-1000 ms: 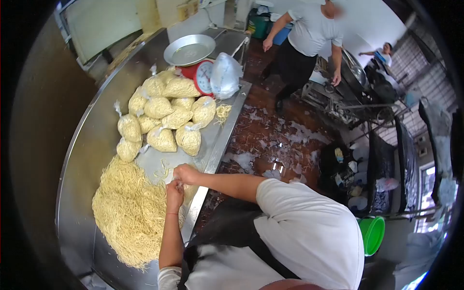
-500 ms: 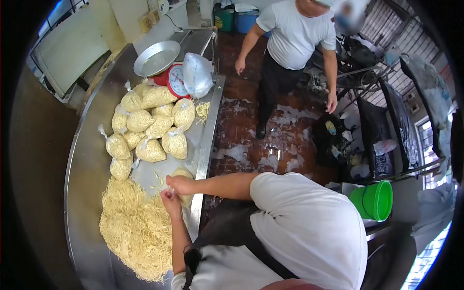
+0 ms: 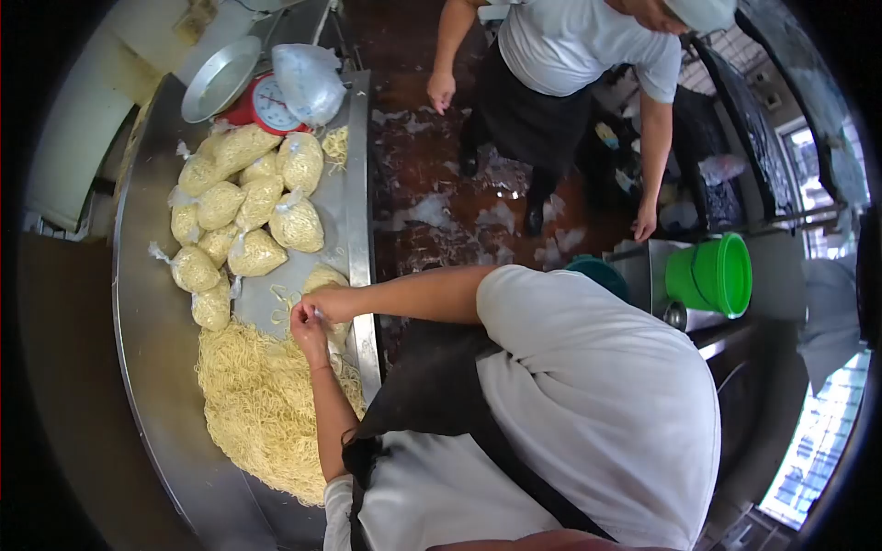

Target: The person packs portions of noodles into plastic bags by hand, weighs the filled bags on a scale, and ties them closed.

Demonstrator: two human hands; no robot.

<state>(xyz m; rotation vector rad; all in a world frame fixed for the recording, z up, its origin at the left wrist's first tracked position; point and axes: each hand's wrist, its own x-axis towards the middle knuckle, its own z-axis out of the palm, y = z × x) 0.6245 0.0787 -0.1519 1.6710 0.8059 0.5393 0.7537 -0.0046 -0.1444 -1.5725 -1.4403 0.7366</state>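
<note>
A clear plastic bag of noodles stands near the metal table's edge, partly hidden behind my right hand. My right hand is closed at the bag's gathered top, fingers pinched. Fingertips of my left hand meet it there, also closed on the plastic. Just beside my left forearm spreads a large heap of loose yellow noodles. Several tied bags of noodles are piled farther along the table, and a few stray strands lie between them and my hands.
A red dial scale with a metal pan stands at the table's far end beside a bundle of plastic bags. Another person stands on the wet floor. A green bucket sits at right.
The view has shifted, so the table appears higher and further left. My hands stay together at the bag's top. The other person has come closer, leaning toward the green bucket's side.
</note>
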